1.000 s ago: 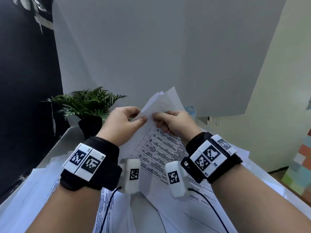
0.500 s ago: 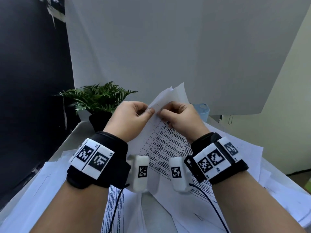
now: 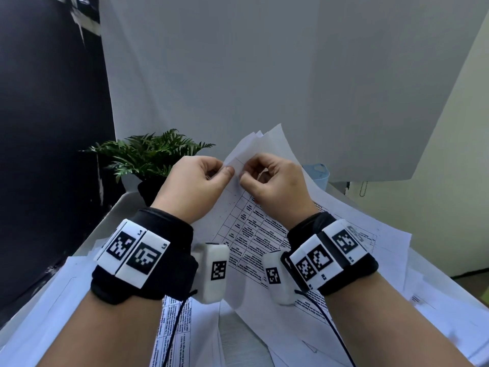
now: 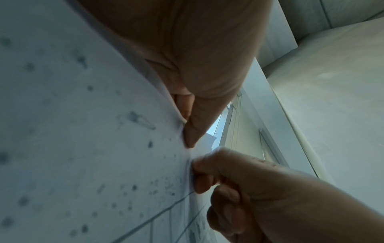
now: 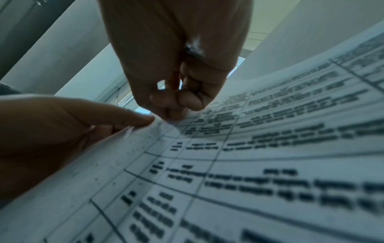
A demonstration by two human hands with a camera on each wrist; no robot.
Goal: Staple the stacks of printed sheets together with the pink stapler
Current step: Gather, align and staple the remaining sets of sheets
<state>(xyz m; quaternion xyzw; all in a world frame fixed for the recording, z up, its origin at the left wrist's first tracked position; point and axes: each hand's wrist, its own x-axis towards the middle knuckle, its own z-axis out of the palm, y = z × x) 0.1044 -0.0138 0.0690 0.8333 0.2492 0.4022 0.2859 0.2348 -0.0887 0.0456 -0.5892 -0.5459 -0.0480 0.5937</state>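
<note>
from the head view the left hand and right hand both pinch the raised top corner of the stack of printed sheets above the paper-strewn table, the left wrist view shows thumb on paper, the right wrist view 2 pinching grips.

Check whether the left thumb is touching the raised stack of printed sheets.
Touching. In the left wrist view the left hand's thumb tip presses onto the stack of sheets near its corner, with no gap.
</note>
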